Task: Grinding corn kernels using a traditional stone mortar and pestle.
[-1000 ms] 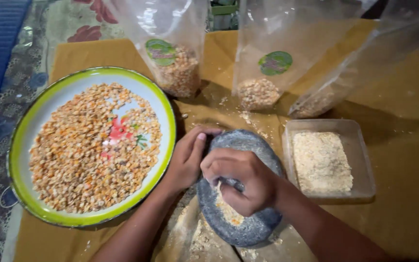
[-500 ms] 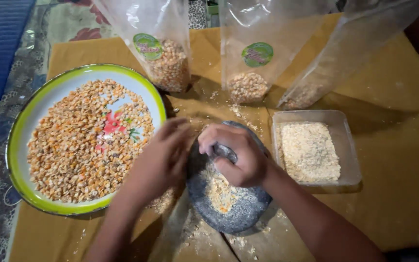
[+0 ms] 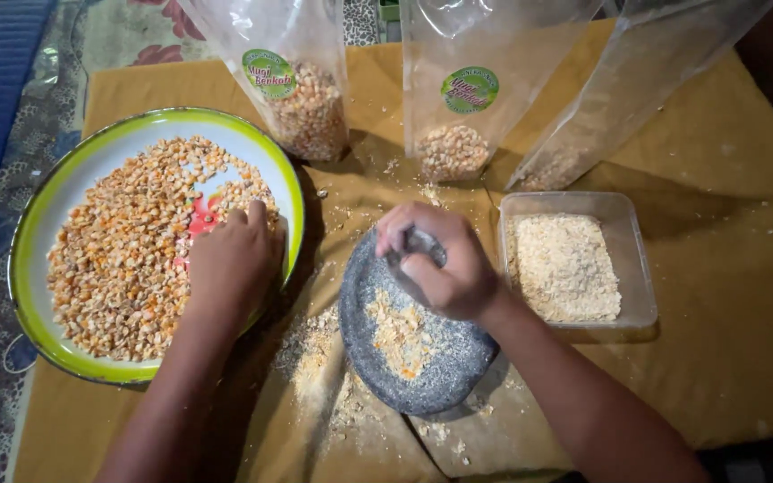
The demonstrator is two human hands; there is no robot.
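My left hand [image 3: 230, 259] rests palm down in the dried corn kernels [image 3: 123, 259] on a round green-rimmed enamel tray [image 3: 46, 201]. My right hand [image 3: 440, 264] is shut on a grey stone pestle [image 3: 409, 246], held over a dark stone mortar [image 3: 440, 380]. Crushed yellow corn [image 3: 400, 335] lies in the mortar's hollow. The left hand's fingertips are hidden among the kernels, so I cannot tell whether they hold any.
A clear plastic box [image 3: 632, 259] of ground corn meal sits right of the mortar. Three clear bags with some kernels stand at the back [image 3: 301, 98] [image 3: 458, 134] [image 3: 583, 134]. Spilled meal [image 3: 315, 358] dusts the mustard cloth [image 3: 726, 295]. Patterned fabric lies at the left.
My left hand has left the mortar's edge and moved left onto the kernels in the tray. My right hand stays on the pestle over the mortar.
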